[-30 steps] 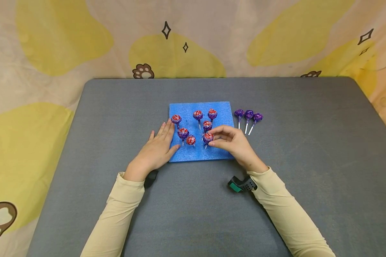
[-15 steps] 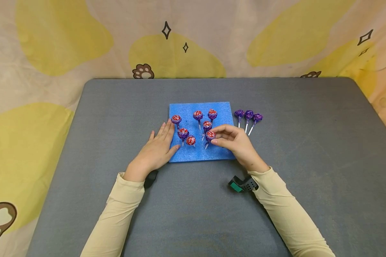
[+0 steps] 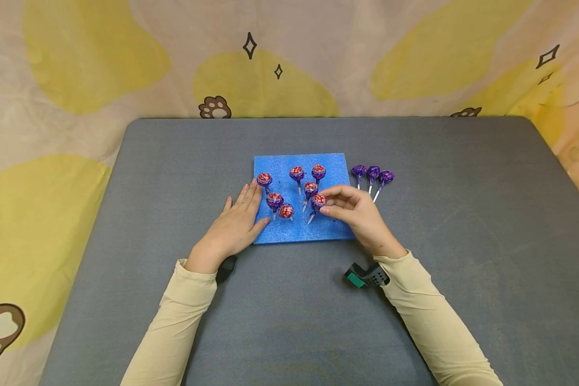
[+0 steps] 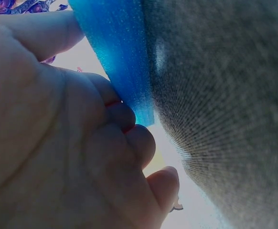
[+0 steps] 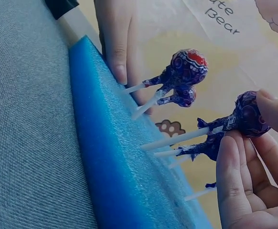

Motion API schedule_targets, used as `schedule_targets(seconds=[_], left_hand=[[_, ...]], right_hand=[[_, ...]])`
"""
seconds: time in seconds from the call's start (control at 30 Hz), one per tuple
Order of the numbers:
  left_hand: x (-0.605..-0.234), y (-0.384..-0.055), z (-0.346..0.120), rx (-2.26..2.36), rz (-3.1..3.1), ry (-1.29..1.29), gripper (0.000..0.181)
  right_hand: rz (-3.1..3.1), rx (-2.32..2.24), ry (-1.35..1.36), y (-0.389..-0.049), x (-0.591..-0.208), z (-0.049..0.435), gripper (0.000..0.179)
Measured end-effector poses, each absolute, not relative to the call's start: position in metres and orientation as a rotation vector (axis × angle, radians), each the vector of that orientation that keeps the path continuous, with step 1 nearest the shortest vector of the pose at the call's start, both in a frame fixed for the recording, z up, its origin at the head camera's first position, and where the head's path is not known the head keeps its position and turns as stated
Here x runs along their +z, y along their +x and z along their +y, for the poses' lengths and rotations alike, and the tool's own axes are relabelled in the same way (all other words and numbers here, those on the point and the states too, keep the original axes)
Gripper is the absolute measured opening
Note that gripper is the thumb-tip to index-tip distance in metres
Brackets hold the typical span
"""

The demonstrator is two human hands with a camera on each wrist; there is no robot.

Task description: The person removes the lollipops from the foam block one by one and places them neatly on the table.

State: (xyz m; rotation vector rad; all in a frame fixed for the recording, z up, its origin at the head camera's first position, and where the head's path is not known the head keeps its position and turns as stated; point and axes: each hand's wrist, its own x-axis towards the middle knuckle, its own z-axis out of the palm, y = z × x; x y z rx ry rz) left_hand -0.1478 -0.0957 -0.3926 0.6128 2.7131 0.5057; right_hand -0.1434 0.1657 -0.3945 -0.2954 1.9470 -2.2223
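Note:
My right hand [image 3: 349, 212] pinches the candy head of a purple-and-red lollipop [image 3: 319, 202] between thumb and fingers. In the right wrist view this lollipop [image 5: 251, 114] leans, its white stick reaching down to the blue foam board [image 5: 112, 157]. Along the board's left edge lies my left hand [image 3: 234, 222], fingers straight, resting on the foam. Several other lollipops stand upright in the board, among them one lollipop [image 3: 311, 188] just behind the held one and another lollipop [image 3: 275, 201] near the left thumb. In the left wrist view the fingers [image 4: 122, 114] touch the board's side [image 4: 124, 57].
Three loose purple lollipops [image 3: 373, 172] lie on the grey table [image 3: 463, 214] right of the board, close to my right hand. A patterned cloth [image 3: 347, 53] hangs behind the table. Dark bands with devices [image 3: 366, 275] sit on both wrists.
My right hand has shifted slightly to the right and away from me, tilting the pinched lollipop's head with it. The left hand and the board have stayed put.

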Motion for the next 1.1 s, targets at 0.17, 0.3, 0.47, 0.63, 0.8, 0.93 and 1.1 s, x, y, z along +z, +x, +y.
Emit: schedule_targets(seconds=[0.17, 0.3, 0.47, 0.63, 0.8, 0.93, 1.1], left_hand=[[-0.393, -0.148, -0.096, 0.508, 2.715, 0.612, 0.07], [-0.393, -0.147, -0.097, 0.512, 2.714, 0.611, 0.07], [-0.394, -0.148, -0.096, 0.511, 2.71, 0.611, 0.07], [-0.393, -0.148, -0.096, 0.5, 2.705, 0.61, 0.069], [-0.392, -0.148, -0.096, 0.51, 2.709, 0.608, 0.069], [-0.392, -0.148, -0.096, 0.511, 2.707, 0.602, 0.07], [-0.393, -0.148, -0.095, 0.495, 2.702, 0.59, 0.07]], right_hand=[[1.918, -2.272, -0.292, -0.145, -0.394, 0.169, 0.029], [1.872, -2.321, -0.296, -0.145, -0.393, 0.172, 0.026], [1.862, -2.348, -0.302, -0.146, -0.392, 0.175, 0.026], [1.855, -2.372, -0.31, -0.148, -0.391, 0.177, 0.031], [1.853, -2.394, -0.312, -0.15, -0.391, 0.181, 0.032], [1.856, -2.415, -0.316, -0.151, -0.39, 0.186, 0.031], [1.861, -2.433, -0.323, -0.154, -0.39, 0.192, 0.029]])
